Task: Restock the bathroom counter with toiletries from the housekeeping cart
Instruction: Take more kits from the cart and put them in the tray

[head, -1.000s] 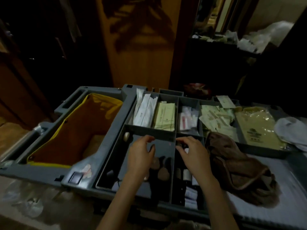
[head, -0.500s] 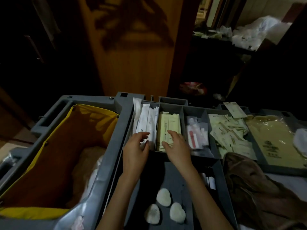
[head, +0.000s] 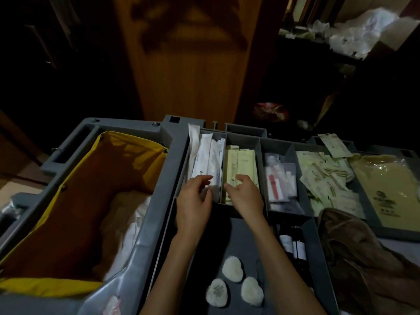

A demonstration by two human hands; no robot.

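Linen bag (head: 91,189): yellow-rimmed, at 9 o'clock of the hands, in the housekeeping cart (head: 168,155).
Left hand (head: 193,205): thumb and fingers pinch the near end of the white sachets (head: 204,160).
White sachets: long, standing in the far-left compartment, at 12 o'clock of the left hand.
White sachets, handling: judged light, thin and bendable, with slippery wrappers. Take one by the near end and draw it out.
Yellow sachets (head: 241,164): in the next compartment, at 3 o'clock of the white ones. Judged light, flat and prone to come away several together.
Right hand (head: 246,196): fingers curled down onto the yellow sachets. Cannot tell whether it grips.
Clear packets (head: 279,180): at 3 o'clock of the right hand, untouched.
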